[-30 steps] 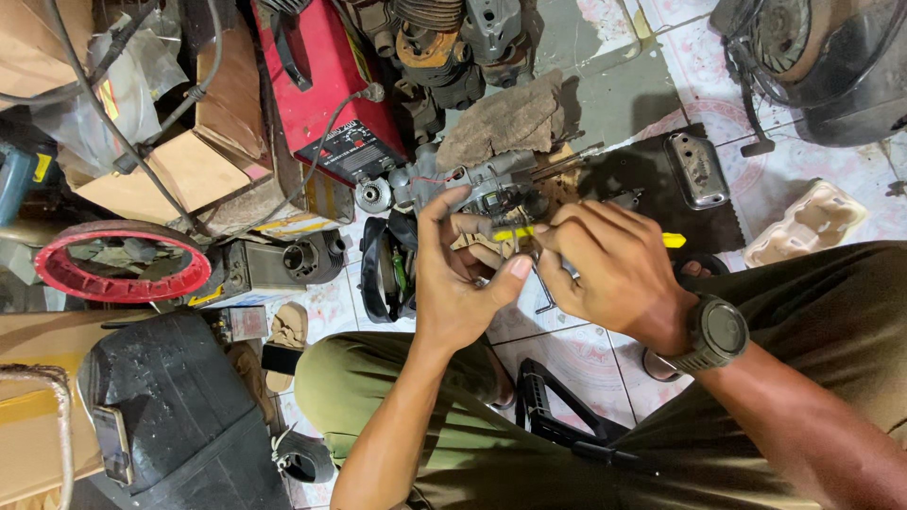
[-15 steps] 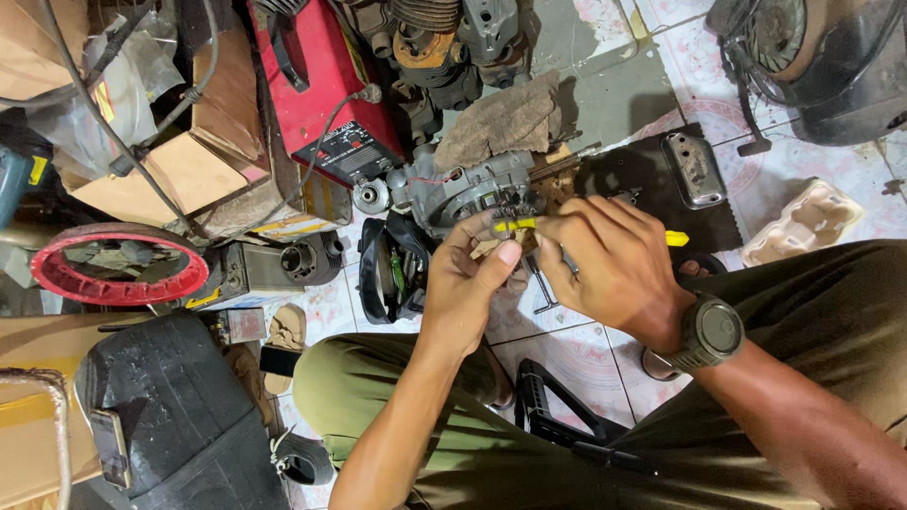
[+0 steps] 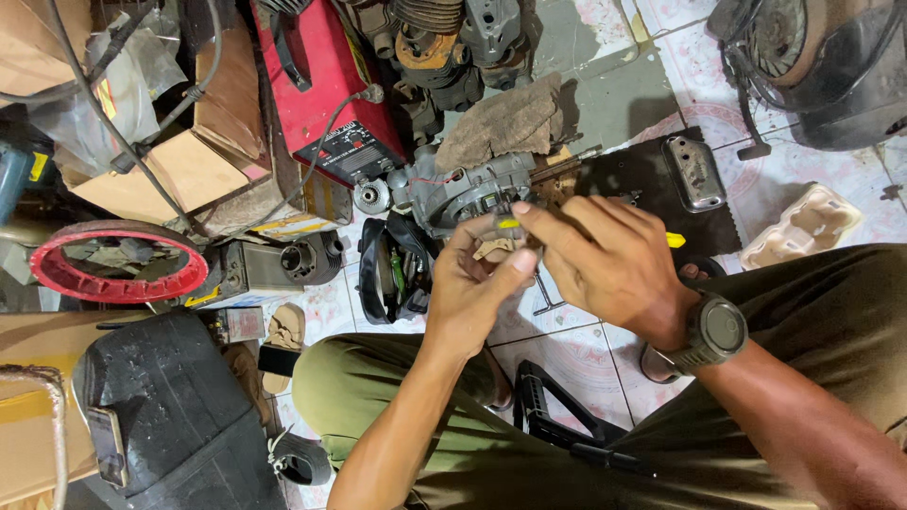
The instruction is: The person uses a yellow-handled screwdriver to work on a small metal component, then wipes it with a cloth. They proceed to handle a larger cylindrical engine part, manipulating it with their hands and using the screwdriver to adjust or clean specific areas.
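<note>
Since the earlier frames both hands have lifted a little toward the camera and closed in on each other, so they now cover more of the small engine, and the yellow tool is nearly hidden where before its shaft showed between the hands.

At the far left a red ring (image 3: 115, 262) lies flat on the floor beside cardboard boxes (image 3: 179, 165), with a black seat (image 3: 170, 416) below it. Further right stands a red machine (image 3: 326, 80) with a cable plugged into its lower end. Next comes the small engine (image 3: 463, 189), grey metal, resting on the tiled floor with a brown rag (image 3: 505, 123) draped over its top.

The left hand (image 3: 472, 288) is curled half shut just in front of the engine, thumb and fingertips pinching a small pale part (image 3: 493, 247), which sits between the two hands. The right hand (image 3: 609, 260) is loosely closed, its forefinger and thumb meeting the same part from the right; a yellow tool (image 3: 675, 240) shows only as a tip past its knuckles and a speck near the fingertips, so it seems gripped in that hand. A dark watch (image 3: 715, 331) is on the right wrist.

Right of the hands a metal cover (image 3: 694, 172) lies on a black mat (image 3: 642, 189), and a pale tray (image 3: 803, 227) sits near the knee.
</note>
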